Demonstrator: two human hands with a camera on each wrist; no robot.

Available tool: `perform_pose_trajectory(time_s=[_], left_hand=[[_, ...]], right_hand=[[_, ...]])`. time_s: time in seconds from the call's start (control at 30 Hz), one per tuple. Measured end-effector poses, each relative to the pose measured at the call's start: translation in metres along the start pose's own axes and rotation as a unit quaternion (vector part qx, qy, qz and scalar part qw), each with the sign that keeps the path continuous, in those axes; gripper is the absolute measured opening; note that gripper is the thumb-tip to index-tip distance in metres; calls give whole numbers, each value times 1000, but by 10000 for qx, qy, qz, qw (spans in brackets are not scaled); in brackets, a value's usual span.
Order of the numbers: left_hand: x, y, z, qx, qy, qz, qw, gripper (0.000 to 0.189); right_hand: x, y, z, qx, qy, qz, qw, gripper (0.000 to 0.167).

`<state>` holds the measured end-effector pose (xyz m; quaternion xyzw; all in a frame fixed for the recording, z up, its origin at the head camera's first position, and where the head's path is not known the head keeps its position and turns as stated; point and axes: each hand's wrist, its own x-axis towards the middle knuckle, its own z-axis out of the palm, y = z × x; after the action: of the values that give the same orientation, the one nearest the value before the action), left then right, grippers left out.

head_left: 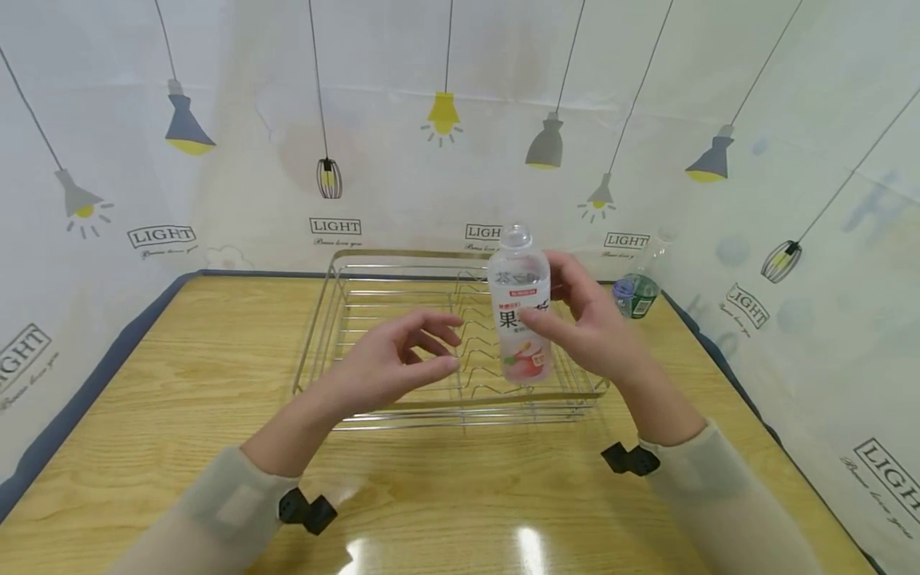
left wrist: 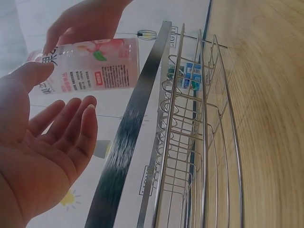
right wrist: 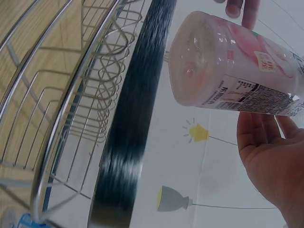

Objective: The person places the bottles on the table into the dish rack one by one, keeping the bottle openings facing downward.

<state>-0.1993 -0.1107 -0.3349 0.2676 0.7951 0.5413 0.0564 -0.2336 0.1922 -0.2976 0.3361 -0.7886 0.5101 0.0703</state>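
Note:
My right hand [head_left: 596, 323] grips a clear plastic drink bottle [head_left: 521, 351] by its side, thumb across the front of the label. The bottle stands upright over the wire dish rack [head_left: 460, 411], its label white and pink with dark characters and a peach picture. In the right wrist view the base of the bottle [right wrist: 194, 61] shows above the rack's flat metal rim. To the left of the bottle, my left hand [head_left: 381, 359] hovers over the rack with fingers loosely bent and nothing held. The left wrist view shows the left palm [left wrist: 42, 147] facing up beside the bottle.
Behind my right hand, near the back right corner of the wooden table [head_left: 180, 399], stands a clear bottle with a green label [head_left: 643, 297]. A small blue-purple item [head_left: 622, 291] is beside it. Cloth with printed lamps [head_left: 402, 176] surrounds the table's back and sides.

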Motion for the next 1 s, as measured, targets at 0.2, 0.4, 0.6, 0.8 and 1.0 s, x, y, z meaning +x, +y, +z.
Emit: perform_pose_trajectory(time_s=[0.2, 0.4, 0.6, 0.8, 1.0], left_hand=[[5, 2, 1, 27, 142, 10, 9999, 60], [9, 9, -3, -157, 593, 210, 9979, 66], [14, 20, -7, -188, 781, 367, 9961, 65], [14, 24, -9, -242, 777, 338, 9961, 61], [11, 25, -11, -270, 708, 494, 9959, 60]], right_hand=[[4, 0, 13, 93, -122, -232, 9996, 64], [7, 0, 24, 25, -336, -417, 9986, 66], [8, 1, 29, -85, -429, -640, 9970, 64], [10, 0, 31, -362, -474, -711, 9957, 61], [11, -2, 32, -510, -572, -868, 9933, 63]])
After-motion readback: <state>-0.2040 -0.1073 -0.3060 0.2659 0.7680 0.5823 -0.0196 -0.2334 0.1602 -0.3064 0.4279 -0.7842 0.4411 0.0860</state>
